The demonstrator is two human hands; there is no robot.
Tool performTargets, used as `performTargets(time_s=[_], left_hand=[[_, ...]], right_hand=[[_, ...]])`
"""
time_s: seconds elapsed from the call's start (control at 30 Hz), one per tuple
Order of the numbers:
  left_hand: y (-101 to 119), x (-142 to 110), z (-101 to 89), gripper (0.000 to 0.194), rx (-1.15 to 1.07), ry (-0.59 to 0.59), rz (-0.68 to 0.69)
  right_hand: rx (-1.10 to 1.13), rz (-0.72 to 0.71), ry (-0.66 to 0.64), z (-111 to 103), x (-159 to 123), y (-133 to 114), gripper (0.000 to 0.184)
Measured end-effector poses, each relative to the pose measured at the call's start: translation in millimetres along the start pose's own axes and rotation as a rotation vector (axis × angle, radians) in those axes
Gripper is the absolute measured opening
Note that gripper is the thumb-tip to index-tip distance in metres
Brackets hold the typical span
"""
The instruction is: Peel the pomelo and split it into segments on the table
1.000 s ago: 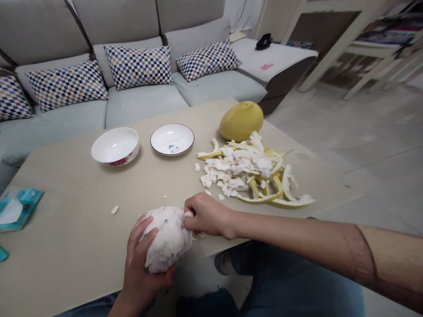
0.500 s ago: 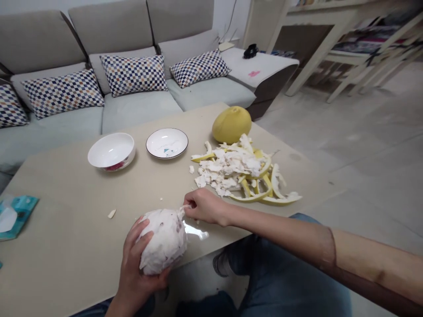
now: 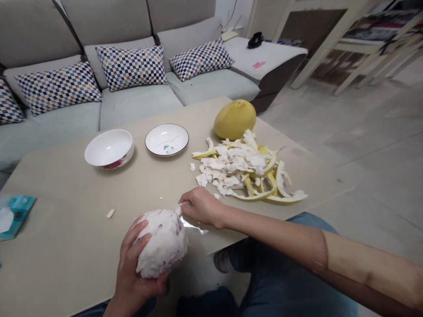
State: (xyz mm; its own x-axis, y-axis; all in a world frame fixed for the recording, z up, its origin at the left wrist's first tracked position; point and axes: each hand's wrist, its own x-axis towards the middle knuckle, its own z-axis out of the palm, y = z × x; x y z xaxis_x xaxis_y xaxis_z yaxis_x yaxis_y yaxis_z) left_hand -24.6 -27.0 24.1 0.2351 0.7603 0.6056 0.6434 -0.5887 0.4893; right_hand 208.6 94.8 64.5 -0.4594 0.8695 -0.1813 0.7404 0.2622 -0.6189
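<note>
A peeled pomelo (image 3: 161, 244), covered in white pith with purplish patches, is held over the table's near edge. My left hand (image 3: 135, 259) grips it from the left and below, fingers spread around its side. At its upper right, my right hand (image 3: 201, 207) is closed in a pinch on a strip of pith (image 3: 179, 209) that still joins the fruit. Beyond my right hand lies a heap of torn white pith (image 3: 231, 165) and yellow rind strips (image 3: 261, 193). Behind the heap rests a whole yellow pomelo (image 3: 235, 119).
On the pale table (image 3: 66, 246) stand a white bowl (image 3: 110, 147) and a dark-rimmed plate (image 3: 167, 140). A blue tissue pack (image 3: 20, 213) lies at the left edge, and a small rind scrap (image 3: 110, 213) nearby. A grey sofa (image 3: 132, 105) with checked cushions runs behind.
The strip of pith has been drawn partly away from the pomelo by my right hand, which shifted slightly up and left. My left hand keeps its hold. The camera view moved a little.
</note>
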Motion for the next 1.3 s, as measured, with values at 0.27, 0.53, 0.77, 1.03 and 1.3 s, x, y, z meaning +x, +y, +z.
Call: performTargets(time_s=[0.27,0.53,0.77,1.03,1.3], left_hand=[[-1.2,-0.1,-1.2,0.068,-0.024,0.006,-0.048],[0.7,-4.3,2.9,0.07,-0.005,-0.012,-0.075],[8.8,1.5,11.8,0.074,-0.02,0.016,-0.105],[11.6,5.6,16.8,0.076,0.01,0.03,-0.093],[13.1,8.1,16.8,0.072,-0.031,0.046,-0.124]], right_hand=[[-0.109,-0.03,0.271,-45.2,-6.6,47.4,0.034],[-0.45,0.003,0.563,-78.6,-29.5,53.6,0.049],[0.055,-0.018,-0.006,-30.7,-60.3,-29.9,0.022],[-0.17,0.143,-0.267,-39.5,-40.6,-75.8,0.03],[-0.347,0.183,-0.405,-41.7,-15.5,-104.4,0.031]])
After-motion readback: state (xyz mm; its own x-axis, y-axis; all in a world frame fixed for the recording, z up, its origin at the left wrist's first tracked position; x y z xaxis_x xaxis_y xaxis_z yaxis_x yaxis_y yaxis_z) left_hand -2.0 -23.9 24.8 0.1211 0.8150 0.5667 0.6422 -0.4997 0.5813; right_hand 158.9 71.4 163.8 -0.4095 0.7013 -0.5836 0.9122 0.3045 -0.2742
